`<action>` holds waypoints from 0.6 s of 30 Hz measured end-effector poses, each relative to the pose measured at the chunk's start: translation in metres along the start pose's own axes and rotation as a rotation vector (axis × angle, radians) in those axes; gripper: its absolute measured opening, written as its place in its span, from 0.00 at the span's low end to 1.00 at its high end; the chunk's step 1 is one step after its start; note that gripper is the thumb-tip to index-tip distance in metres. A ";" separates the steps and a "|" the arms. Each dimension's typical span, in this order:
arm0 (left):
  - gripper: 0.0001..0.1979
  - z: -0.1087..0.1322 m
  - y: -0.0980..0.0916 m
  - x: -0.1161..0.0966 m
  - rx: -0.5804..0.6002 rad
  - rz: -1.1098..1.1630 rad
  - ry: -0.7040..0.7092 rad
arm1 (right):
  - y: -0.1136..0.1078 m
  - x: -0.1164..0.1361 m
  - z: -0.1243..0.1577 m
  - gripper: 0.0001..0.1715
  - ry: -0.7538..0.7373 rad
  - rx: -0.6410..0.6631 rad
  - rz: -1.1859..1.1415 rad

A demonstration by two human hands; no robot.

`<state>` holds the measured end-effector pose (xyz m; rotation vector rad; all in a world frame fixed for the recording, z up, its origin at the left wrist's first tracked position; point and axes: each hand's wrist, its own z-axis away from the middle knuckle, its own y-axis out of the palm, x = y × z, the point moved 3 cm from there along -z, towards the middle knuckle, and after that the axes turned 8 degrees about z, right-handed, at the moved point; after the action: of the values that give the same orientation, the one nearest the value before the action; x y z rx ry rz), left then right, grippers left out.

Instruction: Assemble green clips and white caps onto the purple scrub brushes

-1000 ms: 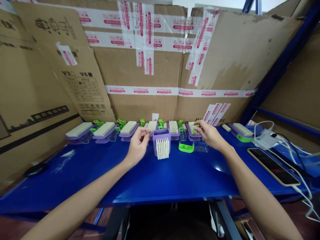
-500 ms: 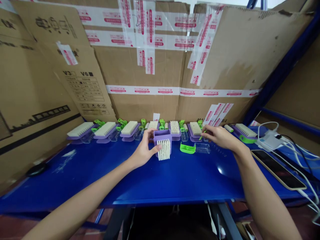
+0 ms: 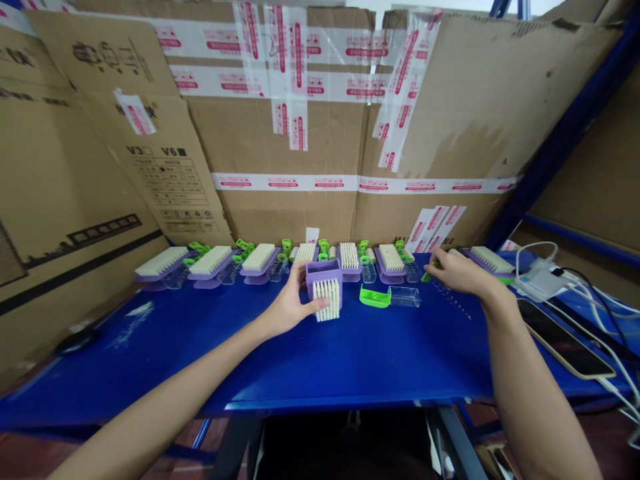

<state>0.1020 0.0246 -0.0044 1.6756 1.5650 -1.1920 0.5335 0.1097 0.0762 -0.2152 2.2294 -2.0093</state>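
My left hand (image 3: 290,303) is closed round a purple brush (image 3: 324,271), its hollow end up and its cream bristles facing me. At the back right of the table, my right hand (image 3: 457,272) has its fingers pinched on a small green plastic part (image 3: 430,272), mostly hidden by the fingertips. A row of tiny clear pieces (image 3: 453,300) lies just below that hand. Between the hands, a bright green cap (image 3: 375,297) rests on the table beside a clear plastic box (image 3: 405,297).
Several purple brushes (image 3: 210,260) with cream bristles line the back of the blue table (image 3: 300,373), green and clear parts among them. Taped cardboard (image 3: 280,147) stands behind. On the right lie a phone (image 3: 565,340) and a white charger (image 3: 541,280) with cables.
My right hand has moved to the right, away from the row of brushes, with the green part at its fingertips. My left hand and its brush have stayed nearly still.
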 end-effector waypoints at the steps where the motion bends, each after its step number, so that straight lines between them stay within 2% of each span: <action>1: 0.45 0.000 0.000 0.000 0.003 -0.003 -0.007 | 0.003 -0.005 0.000 0.11 0.022 0.045 -0.022; 5: 0.47 0.000 0.000 0.003 0.007 -0.030 -0.038 | 0.014 -0.017 0.000 0.10 0.095 0.204 -0.233; 9: 0.51 0.001 0.001 0.005 0.019 -0.033 -0.062 | 0.024 -0.017 0.003 0.15 0.131 0.330 -0.429; 13: 0.52 0.001 0.002 0.004 0.017 -0.044 -0.073 | 0.029 -0.015 0.005 0.21 0.118 0.396 -0.440; 18: 0.50 0.000 0.003 0.002 0.015 -0.052 -0.064 | 0.032 -0.015 0.002 0.22 0.059 0.380 -0.353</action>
<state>0.1046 0.0252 -0.0065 1.5994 1.5728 -1.2744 0.5482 0.1135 0.0445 -0.5432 1.8906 -2.6028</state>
